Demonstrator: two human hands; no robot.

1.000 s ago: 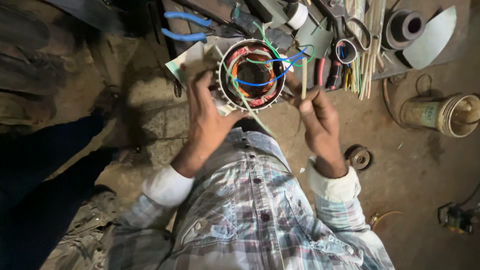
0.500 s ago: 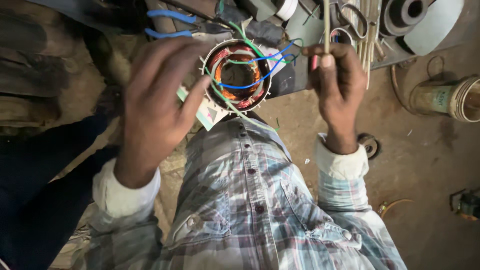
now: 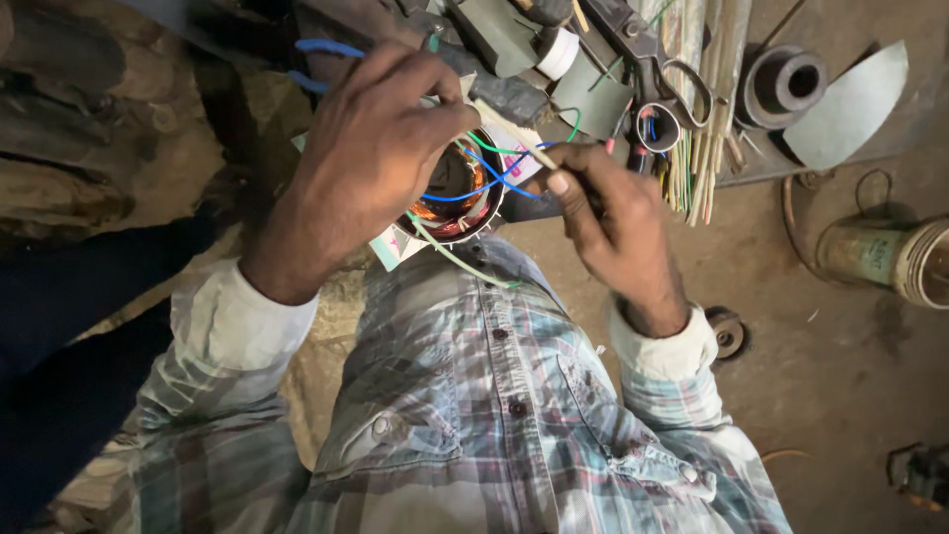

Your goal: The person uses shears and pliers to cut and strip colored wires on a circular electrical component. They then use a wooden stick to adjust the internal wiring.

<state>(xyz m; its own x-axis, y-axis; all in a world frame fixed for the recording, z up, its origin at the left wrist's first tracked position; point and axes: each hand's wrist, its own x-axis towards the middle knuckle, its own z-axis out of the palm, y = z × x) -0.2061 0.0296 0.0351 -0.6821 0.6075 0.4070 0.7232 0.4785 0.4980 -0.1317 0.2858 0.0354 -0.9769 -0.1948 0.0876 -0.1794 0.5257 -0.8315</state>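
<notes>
Since a moment ago your left hand [image 3: 371, 148] has dropped from its raised, blurred pass and now lies over the motor stator [image 3: 450, 193], fingers curled onto its rim, covering most of it. Copper windings sit seated inside (blue and green leads still trail loose). Your right hand [image 3: 613, 222], just beside, pinches a thin stick [image 3: 514, 136] angled across the bore.

Motor stator [image 3: 457, 193] between both hands, scissors [image 3: 647, 69] behind it, can [image 3: 885, 259] far right

Single head cam, looks steeply down, close, over chest to floor.
</notes>
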